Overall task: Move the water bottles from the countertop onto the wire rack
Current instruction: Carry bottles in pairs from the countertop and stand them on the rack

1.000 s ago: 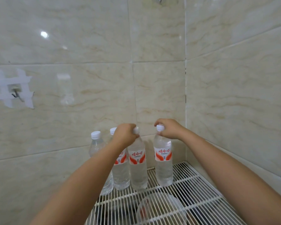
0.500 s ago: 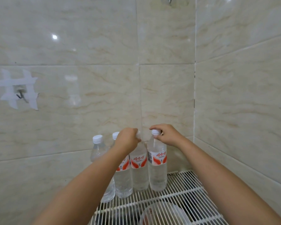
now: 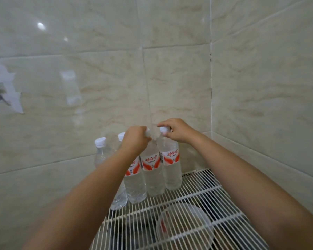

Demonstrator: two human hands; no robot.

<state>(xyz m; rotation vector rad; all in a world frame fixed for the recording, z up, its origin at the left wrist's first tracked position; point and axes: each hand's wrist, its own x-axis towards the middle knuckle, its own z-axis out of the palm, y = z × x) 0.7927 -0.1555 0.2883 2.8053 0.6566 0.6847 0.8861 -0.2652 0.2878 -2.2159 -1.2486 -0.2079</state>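
Observation:
Several clear water bottles with white caps and red-and-white labels stand upright in a row at the back left of the white wire rack [image 3: 202, 192]. My left hand [image 3: 134, 139] grips the neck of the third bottle from the left [image 3: 152, 175]. My right hand [image 3: 177, 130] pinches the cap of the rightmost bottle [image 3: 171, 170], which stands touching its neighbour. To the left, a second labelled bottle [image 3: 134, 184] and an unlabelled bottle [image 3: 102, 152] stand partly hidden behind my left forearm.
Beige tiled walls close the corner right behind and to the right of the rack. A clear round container [image 3: 184, 230] and dark items show beneath the wires. A taped hook [image 3: 0, 95] is on the left wall.
My right hand has brought the rightmost bottle leftward until it touches the row. My left hand has kept its hold on the third bottle.

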